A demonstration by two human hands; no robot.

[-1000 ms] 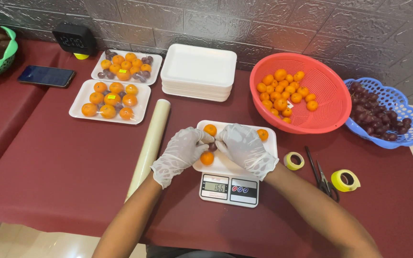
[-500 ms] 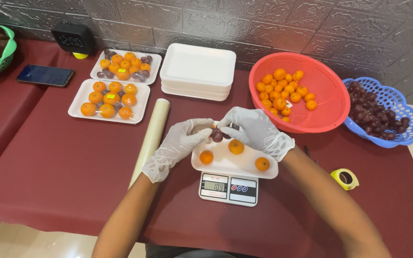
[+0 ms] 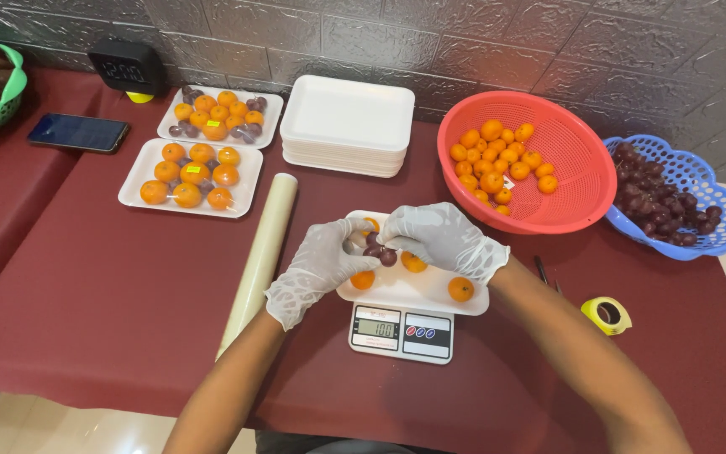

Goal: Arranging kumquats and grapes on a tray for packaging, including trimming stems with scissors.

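I look down at a counter (image 3: 86, 319) covered in dark red cloth. Both my hands wear thin white gloves and meet over a white foam tray (image 3: 405, 290) that sits on a small kitchen scale (image 3: 402, 333). My left hand (image 3: 317, 267) and my right hand (image 3: 440, 238) each pinch at a small cluster of dark purple grapes (image 3: 377, 249), held just above the tray between my fingertips. Small oranges (image 3: 460, 289) lie loose on the tray around the grapes. Left of the scale lies a roll of cling film (image 3: 260, 256). Behind it are two filled trays of oranges (image 3: 192, 175) and a stack of empty foam trays (image 3: 346, 124). To the right stand a red basket (image 3: 577, 181) of small oranges and a blue basket (image 3: 686, 176) of grapes.
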